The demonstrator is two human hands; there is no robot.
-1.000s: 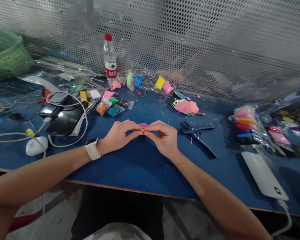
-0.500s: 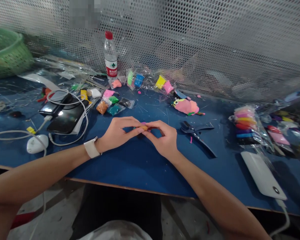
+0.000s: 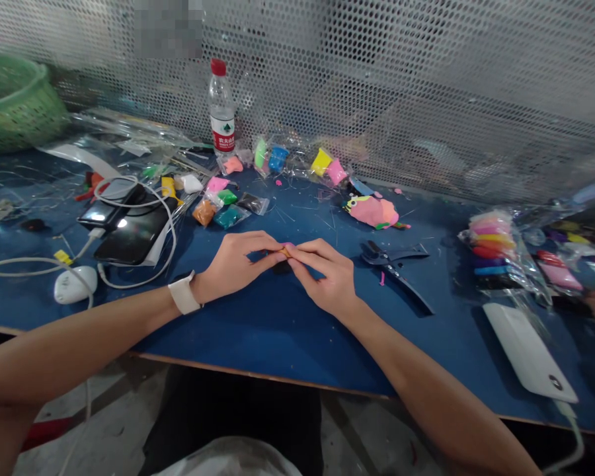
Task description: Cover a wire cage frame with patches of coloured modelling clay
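Above the blue table, my left hand (image 3: 234,266) and my right hand (image 3: 330,276) meet at the fingertips. Both pinch a small lump of modelling clay (image 3: 288,248), orange and pink-purple where it shows; the fingers cover most of it. A white band circles my left wrist. To the right of my right hand lie dark-handled pliers (image 3: 394,271) with a scrap of pink clay beside them. Behind them rests a pink clay figure (image 3: 371,211) with an eye and a yellow-green end. Bagged clay packets, among them an orange one (image 3: 205,211), lie beyond my left hand.
A red-capped water bottle (image 3: 222,112) stands against the perforated metal screen (image 3: 377,79). At left are a black phone (image 3: 131,235), a cabled white device (image 3: 75,285) and a green basket (image 3: 20,106). A white power bank (image 3: 528,350) and stacked clay packs (image 3: 493,248) lie right.
My fingers have shifted slightly around the clay, with the right fingers straighter. The view has moved a little. A blurred shape, perhaps another person's hand, has come in at the right edge.
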